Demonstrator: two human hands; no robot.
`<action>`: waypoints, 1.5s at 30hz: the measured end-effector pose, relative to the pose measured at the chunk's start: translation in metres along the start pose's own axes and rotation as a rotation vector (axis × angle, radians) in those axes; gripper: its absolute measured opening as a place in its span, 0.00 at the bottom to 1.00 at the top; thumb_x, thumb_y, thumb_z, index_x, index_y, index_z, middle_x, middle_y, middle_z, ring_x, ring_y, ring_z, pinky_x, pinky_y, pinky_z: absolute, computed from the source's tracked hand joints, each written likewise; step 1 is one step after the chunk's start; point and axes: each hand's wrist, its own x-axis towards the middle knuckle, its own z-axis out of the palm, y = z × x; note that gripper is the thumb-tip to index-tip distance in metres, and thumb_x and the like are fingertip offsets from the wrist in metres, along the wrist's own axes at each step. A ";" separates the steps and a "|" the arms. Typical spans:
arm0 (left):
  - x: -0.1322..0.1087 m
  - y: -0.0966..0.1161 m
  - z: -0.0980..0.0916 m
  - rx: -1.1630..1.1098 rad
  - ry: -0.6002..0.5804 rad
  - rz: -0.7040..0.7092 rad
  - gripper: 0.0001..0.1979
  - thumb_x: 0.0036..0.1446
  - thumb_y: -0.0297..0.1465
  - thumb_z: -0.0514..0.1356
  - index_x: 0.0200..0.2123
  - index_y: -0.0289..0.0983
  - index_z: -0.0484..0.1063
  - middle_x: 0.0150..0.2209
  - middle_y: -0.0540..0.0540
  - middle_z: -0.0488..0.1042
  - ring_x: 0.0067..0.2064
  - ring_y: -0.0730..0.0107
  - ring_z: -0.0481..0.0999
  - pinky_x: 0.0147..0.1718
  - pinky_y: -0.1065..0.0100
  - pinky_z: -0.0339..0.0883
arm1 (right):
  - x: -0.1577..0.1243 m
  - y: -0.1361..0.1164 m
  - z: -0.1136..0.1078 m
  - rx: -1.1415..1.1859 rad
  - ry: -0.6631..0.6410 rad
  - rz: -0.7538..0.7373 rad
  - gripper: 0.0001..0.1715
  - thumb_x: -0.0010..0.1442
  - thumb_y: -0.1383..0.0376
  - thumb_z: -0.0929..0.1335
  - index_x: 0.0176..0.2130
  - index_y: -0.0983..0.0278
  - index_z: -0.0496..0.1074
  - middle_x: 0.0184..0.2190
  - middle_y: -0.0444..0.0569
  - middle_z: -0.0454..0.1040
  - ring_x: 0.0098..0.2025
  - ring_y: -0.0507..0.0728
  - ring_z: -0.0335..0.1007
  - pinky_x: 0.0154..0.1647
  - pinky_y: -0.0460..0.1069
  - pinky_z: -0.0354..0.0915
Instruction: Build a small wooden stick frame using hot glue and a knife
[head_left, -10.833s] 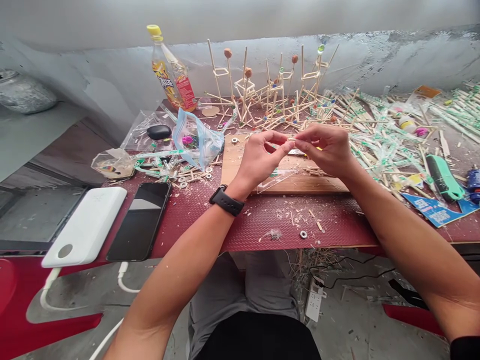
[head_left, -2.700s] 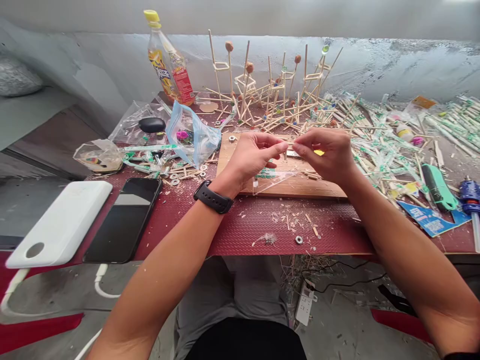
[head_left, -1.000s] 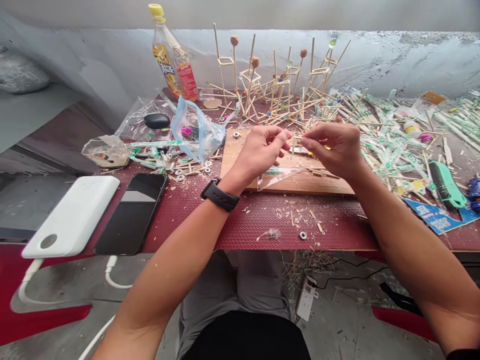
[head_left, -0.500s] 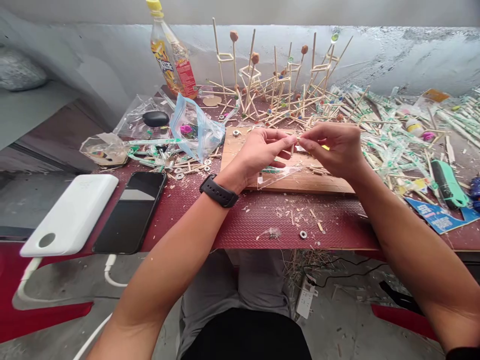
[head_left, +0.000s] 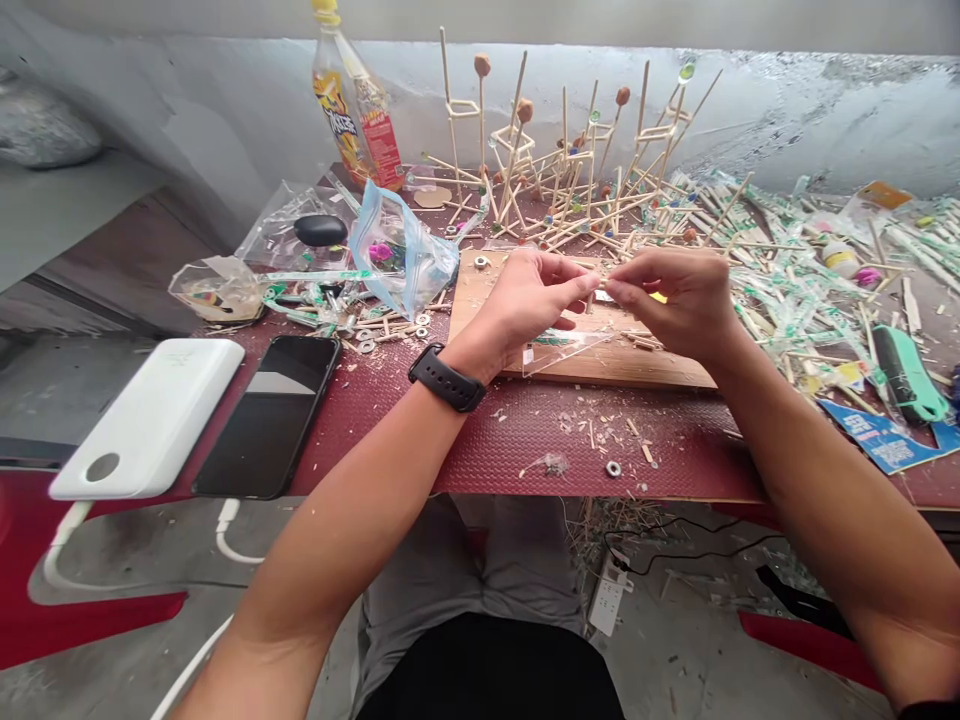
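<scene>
Above the wooden board (head_left: 491,330), my left hand (head_left: 536,295) and my right hand (head_left: 679,300) meet almost fingertip to fingertip. The thumb and index finger of my left hand pinch a short wooden stick (head_left: 590,300), mostly covered by the fingers. My right hand is closed in a pinch beside it; what its fingertips hold is too small and hidden to name. Beneath my hands, a clear plastic set square (head_left: 566,350) and several short stick pieces (head_left: 645,340) lie on the board. A metal nut (head_left: 480,262) sits at the board's far left corner.
Behind the board stand frames of thin sticks (head_left: 568,185) with coloured balls. A bottle (head_left: 356,120), a zip bag (head_left: 405,255), a phone (head_left: 270,415) and a power bank (head_left: 150,415) are on the left. Wrappers (head_left: 787,320) and a green-handled cutter (head_left: 907,370) lie right.
The whole view has shifted slightly, so things appear a little further right and higher. My hands stay together over the board, still pinching, with only small finger movement.
</scene>
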 end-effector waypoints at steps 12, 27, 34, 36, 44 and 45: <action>-0.003 0.001 0.001 0.076 0.017 0.073 0.15 0.72 0.29 0.67 0.30 0.34 0.79 0.32 0.47 0.80 0.33 0.79 0.77 0.30 0.77 0.69 | 0.000 0.005 0.003 0.002 0.052 -0.056 0.10 0.67 0.58 0.75 0.33 0.57 0.84 0.29 0.46 0.84 0.30 0.57 0.77 0.33 0.56 0.76; -0.002 0.000 0.001 0.084 0.015 0.088 0.15 0.73 0.28 0.67 0.29 0.33 0.79 0.31 0.47 0.78 0.32 0.80 0.76 0.30 0.77 0.69 | -0.001 0.006 0.002 0.025 0.036 -0.037 0.09 0.67 0.58 0.76 0.35 0.57 0.84 0.30 0.46 0.84 0.31 0.58 0.78 0.33 0.56 0.77; 0.000 -0.004 -0.001 0.099 0.011 0.111 0.11 0.67 0.31 0.75 0.33 0.33 0.81 0.29 0.49 0.77 0.30 0.80 0.74 0.29 0.76 0.70 | 0.000 0.006 0.002 0.021 0.014 -0.059 0.09 0.67 0.58 0.76 0.34 0.56 0.84 0.30 0.46 0.83 0.31 0.58 0.77 0.32 0.56 0.74; -0.001 -0.003 -0.001 0.105 0.015 0.114 0.11 0.67 0.30 0.74 0.32 0.33 0.81 0.29 0.49 0.77 0.30 0.80 0.74 0.29 0.76 0.69 | 0.001 0.005 0.002 0.019 0.008 -0.058 0.10 0.67 0.58 0.76 0.34 0.57 0.84 0.30 0.46 0.83 0.31 0.57 0.77 0.32 0.55 0.74; -0.004 0.002 0.001 0.052 0.036 0.057 0.12 0.70 0.24 0.69 0.31 0.33 0.79 0.29 0.49 0.77 0.31 0.80 0.76 0.30 0.75 0.70 | -0.001 0.008 0.001 0.013 -0.037 0.004 0.09 0.67 0.54 0.77 0.42 0.56 0.86 0.28 0.45 0.79 0.31 0.57 0.74 0.33 0.55 0.75; -0.004 0.002 0.001 0.040 0.036 0.044 0.12 0.70 0.25 0.70 0.31 0.33 0.79 0.30 0.49 0.77 0.31 0.80 0.77 0.31 0.75 0.70 | -0.002 0.009 0.001 0.012 -0.038 0.009 0.10 0.67 0.54 0.77 0.43 0.56 0.86 0.29 0.45 0.80 0.31 0.57 0.74 0.34 0.55 0.76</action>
